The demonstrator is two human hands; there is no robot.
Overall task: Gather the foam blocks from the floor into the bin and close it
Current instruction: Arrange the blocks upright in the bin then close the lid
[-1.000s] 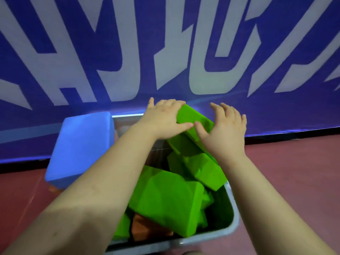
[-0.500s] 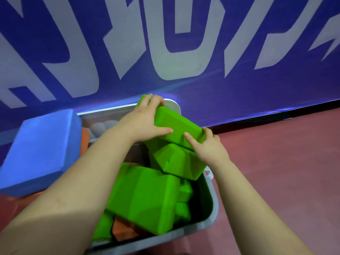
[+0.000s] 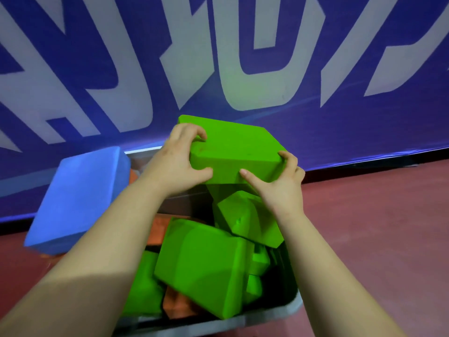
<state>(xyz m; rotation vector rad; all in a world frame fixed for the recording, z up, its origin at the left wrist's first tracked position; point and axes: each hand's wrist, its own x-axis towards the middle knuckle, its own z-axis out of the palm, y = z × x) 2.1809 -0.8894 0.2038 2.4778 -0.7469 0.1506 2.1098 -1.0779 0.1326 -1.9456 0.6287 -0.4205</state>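
A bin (image 3: 274,314) stands on the floor (image 3: 376,227) just before a banner wall (image 3: 243,69). Foam blocks fill it in a jumbled pile. One large block (image 3: 204,266) lies tilted at the front, a smaller block (image 3: 250,220) behind it to the right. The top block (image 3: 233,152) sits over the far end, held between the left hand (image 3: 177,159) on its left side and the right hand (image 3: 279,183) on its right corner. Another block (image 3: 77,198) leans at the bin's left edge.

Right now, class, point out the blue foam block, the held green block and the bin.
blue foam block (image 3: 80,195), head view, broad top face.
held green block (image 3: 233,144), head view, top face.
bin (image 3: 295,305), head view, near right rim.
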